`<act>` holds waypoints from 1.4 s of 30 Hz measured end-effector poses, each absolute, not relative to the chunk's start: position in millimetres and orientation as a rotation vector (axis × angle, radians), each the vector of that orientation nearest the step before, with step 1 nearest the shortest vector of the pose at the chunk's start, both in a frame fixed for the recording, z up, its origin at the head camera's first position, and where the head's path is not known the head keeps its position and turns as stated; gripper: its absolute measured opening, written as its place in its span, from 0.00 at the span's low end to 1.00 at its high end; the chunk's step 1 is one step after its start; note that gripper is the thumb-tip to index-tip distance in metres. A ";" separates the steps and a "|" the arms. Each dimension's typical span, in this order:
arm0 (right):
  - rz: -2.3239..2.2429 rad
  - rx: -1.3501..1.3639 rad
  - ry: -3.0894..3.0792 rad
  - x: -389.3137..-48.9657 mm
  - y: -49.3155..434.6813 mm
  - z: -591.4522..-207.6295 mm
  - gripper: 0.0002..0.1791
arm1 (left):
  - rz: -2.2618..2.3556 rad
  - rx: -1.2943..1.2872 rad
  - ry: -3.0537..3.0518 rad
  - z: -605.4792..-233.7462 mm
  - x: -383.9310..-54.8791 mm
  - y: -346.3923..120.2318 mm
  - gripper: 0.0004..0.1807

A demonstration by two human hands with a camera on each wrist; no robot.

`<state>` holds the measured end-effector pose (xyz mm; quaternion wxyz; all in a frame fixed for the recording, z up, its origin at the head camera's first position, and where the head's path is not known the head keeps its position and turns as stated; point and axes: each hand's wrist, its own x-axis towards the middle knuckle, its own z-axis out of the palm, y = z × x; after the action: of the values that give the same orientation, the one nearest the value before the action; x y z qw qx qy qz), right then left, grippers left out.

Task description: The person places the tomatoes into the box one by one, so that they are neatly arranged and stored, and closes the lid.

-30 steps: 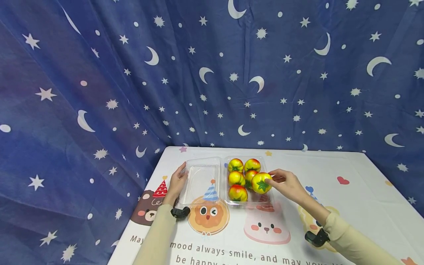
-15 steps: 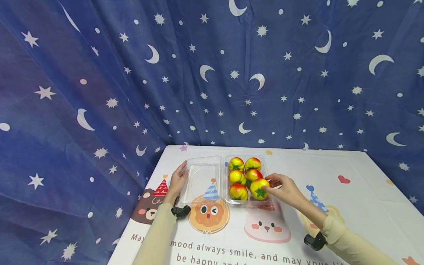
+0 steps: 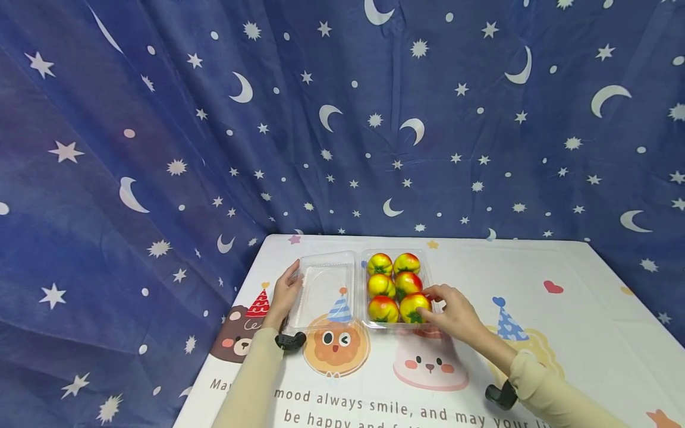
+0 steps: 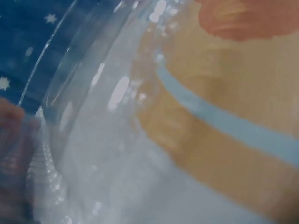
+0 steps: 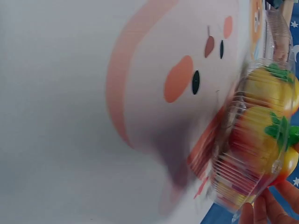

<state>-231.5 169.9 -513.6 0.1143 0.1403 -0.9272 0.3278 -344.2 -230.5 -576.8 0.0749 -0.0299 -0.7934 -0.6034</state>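
A clear plastic clamshell box lies open on the table. Its base (image 3: 366,324) carries several yellow-and-red persimmons with green leafy tops, in two columns. My right hand (image 3: 453,312) pinches the front-right persimmon (image 3: 414,307), which sits down in the base. In the right wrist view, the fingers (image 5: 266,207) show beside the box's ribbed wall, under the fruit. On the left, my left hand (image 3: 287,294) holds the outer edge of the lid (image 3: 326,291). Its fingers (image 4: 11,135) appear blurred through the plastic in the left wrist view.
A white tablecloth (image 3: 332,404) with printed cartoon animals, pastries and lettering covers the table. Behind it and along the left hangs a blue curtain (image 3: 342,137) with moons and stars. Each forearm wears a black wrist device (image 3: 291,341).
My right hand has lowered the persimmon from above the base's right side toward the front-right corner, where it now sits in line with the others. The left hand stays at the lid.
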 end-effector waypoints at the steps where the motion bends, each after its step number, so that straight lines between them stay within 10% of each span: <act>1: 0.953 0.410 -2.718 -231.0 169.7 -514.1 0.19 | -1.813 -0.095 -2.374 -576.8 -344.2 -230.7 0.28; 26: 0.838 0.419 -2.686 -227.6 170.4 -520.1 0.18 | -1.852 -0.156 -2.389 -535.3 -318.1 -223.6 0.28; 42: 0.895 0.373 -2.655 -224.9 174.8 -523.7 0.26 | -1.823 -0.113 -2.369 -570.1 -340.5 -227.2 0.28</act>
<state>-224.9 174.8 -523.7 0.1571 0.1303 -0.9276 0.3128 -340.5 -227.2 -570.1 0.0752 -0.0377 -0.7896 -0.6078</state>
